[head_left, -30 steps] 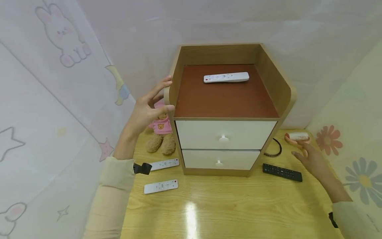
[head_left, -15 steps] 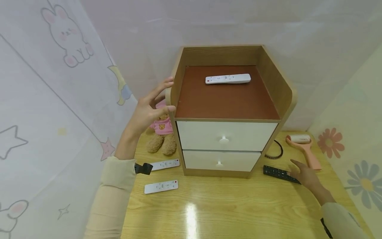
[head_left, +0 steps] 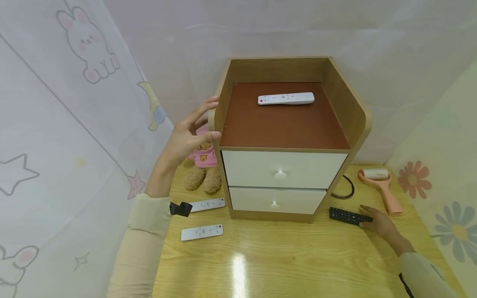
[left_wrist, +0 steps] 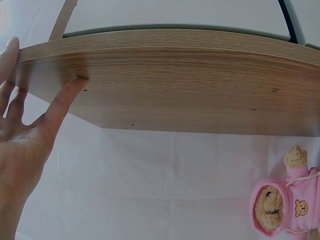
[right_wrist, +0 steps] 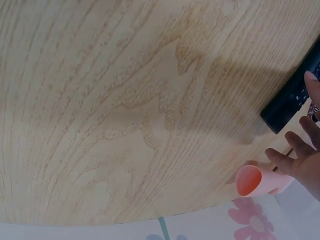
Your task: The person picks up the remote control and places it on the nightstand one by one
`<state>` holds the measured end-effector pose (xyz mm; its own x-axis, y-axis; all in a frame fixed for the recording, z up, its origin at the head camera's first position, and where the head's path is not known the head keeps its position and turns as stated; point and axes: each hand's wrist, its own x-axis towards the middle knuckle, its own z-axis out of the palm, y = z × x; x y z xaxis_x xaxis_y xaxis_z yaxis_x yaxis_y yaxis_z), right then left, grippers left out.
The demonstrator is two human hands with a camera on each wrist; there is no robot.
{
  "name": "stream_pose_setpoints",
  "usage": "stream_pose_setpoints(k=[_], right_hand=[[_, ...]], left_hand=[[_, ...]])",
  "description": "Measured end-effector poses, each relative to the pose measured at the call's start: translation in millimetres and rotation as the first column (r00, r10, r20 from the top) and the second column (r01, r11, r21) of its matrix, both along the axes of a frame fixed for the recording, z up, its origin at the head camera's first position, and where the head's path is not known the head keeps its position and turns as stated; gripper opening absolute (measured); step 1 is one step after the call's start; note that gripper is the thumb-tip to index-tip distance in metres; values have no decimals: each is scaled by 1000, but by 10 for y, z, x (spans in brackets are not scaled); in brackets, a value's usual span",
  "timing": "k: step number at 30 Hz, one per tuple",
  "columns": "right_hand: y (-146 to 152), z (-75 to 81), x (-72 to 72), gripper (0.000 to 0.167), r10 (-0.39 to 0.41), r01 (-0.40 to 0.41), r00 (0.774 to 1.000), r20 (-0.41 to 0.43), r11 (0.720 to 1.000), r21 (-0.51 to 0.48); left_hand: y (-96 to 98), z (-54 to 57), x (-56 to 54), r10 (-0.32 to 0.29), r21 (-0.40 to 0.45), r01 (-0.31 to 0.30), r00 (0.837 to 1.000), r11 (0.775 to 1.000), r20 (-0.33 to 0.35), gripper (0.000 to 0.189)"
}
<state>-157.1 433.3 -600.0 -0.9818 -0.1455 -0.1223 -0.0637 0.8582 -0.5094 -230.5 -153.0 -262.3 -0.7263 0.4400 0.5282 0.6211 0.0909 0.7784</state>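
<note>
My left hand (head_left: 184, 134) rests against the left side panel of a small wooden cabinet (head_left: 285, 215) with two white drawers. In the left wrist view its fingers (left_wrist: 67, 97) touch the wood, fairly straight. My right hand (head_left: 381, 225) is at the near end of a black remote control (head_left: 346, 216) lying on the table. The thumb (right_wrist: 312, 85) overlaps the remote in the right wrist view; the other fingers are spread beside it. A white remote control (head_left: 286, 98) lies on the cabinet's brown top. Two more white remotes, one farther back (head_left: 208, 205) and one nearer (head_left: 202, 232), lie left of the cabinet.
A teddy bear (head_left: 204, 165) in pink sits behind my left hand. Right of the cabinet lie a dark toothed hair band (head_left: 348, 188) and an orange-handled lint roller (head_left: 389, 196). Patterned cloth walls (head_left: 186, 37) surround the wooden table (head_left: 283, 256).
My right hand has moved left and down from the lint roller to the black remote, uncovering the roller's handle. My left hand has stayed on the cabinet. The head view has shifted slightly.
</note>
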Motion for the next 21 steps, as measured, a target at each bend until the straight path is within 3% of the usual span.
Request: stream_pose_setpoints(k=[15,21], right_hand=[[-70,-85,-9,54,28,-28,997,-73,1000,4],[22,-162,44,51,23,-22,996,-90,1000,10]], left_hand=[[-21,-3,0,6,10,-6,1000,1000,-3,63],[24,-13,-22,-14,7,14,999,1000,34,62]])
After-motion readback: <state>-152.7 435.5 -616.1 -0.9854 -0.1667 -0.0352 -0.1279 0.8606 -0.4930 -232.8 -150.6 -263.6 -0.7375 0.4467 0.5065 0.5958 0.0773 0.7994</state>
